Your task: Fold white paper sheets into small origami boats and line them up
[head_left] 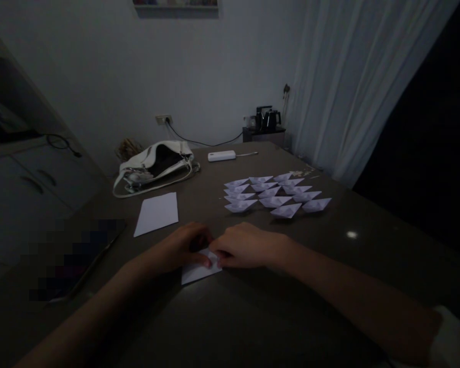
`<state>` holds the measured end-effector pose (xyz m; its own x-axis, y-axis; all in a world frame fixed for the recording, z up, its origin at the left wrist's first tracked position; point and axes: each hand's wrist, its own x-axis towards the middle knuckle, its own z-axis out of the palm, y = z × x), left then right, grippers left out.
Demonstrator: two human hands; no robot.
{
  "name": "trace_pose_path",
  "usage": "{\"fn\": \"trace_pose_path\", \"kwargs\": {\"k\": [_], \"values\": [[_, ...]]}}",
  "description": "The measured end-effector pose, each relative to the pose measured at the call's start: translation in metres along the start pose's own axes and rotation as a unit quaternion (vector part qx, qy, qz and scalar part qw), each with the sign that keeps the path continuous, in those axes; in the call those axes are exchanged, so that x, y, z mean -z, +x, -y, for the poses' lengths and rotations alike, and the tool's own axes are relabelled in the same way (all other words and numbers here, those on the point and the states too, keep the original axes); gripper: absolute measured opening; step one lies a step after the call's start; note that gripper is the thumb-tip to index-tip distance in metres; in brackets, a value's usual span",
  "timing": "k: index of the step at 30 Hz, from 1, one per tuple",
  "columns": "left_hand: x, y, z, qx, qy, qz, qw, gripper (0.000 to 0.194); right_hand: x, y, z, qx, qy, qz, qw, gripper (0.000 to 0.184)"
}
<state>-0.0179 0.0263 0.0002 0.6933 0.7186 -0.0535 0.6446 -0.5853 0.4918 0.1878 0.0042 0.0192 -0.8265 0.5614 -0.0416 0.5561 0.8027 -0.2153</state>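
A small folded sheet of white paper point(199, 273) lies on the dark table under both hands. My left hand point(184, 248) holds it with the thumb flat on top; the other fingers curl behind the far edge, partly hidden. At its right end my right hand point(245, 245) pinches the paper, fingers bent and closed, with the thumb tip close to my left thumb. The hands nearly touch and cover the sheet's upper part. Beyond the left hand is a stack of white paper point(157, 213). Several folded white paper boats point(286, 210) stand in rows past the right hand.
A white handbag point(149, 158) sits at the back left of the table point(230, 327). Near the back edge lies a white power bank point(221, 156) with a short cable. A blurred-out flat object point(84, 255) is at the left. A black kettle point(270, 120) stands behind.
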Motion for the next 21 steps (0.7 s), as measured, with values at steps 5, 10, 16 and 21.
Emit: {"fn": "trace_pose_path", "kwargs": {"k": [5,10,16,21], "values": [[0.001,0.001,-0.001,0.008,-0.004,0.011,1.000,0.047,0.004,-0.003,0.005,-0.009,-0.008,0.026,1.000,0.014],[0.001,0.000,0.000,0.008,-0.003,0.007,1.000,0.047,0.004,-0.002,-0.002,0.017,0.017,0.018,1.000,0.014],[0.000,0.000,0.002,0.004,-0.009,0.002,1.000,0.046,-0.003,0.003,-0.013,-0.011,0.016,-0.083,0.996,0.011],[-0.001,0.000,0.001,-0.001,-0.005,-0.003,1.000,0.043,-0.004,0.002,-0.003,0.018,0.032,-0.029,0.999,0.011]]}}
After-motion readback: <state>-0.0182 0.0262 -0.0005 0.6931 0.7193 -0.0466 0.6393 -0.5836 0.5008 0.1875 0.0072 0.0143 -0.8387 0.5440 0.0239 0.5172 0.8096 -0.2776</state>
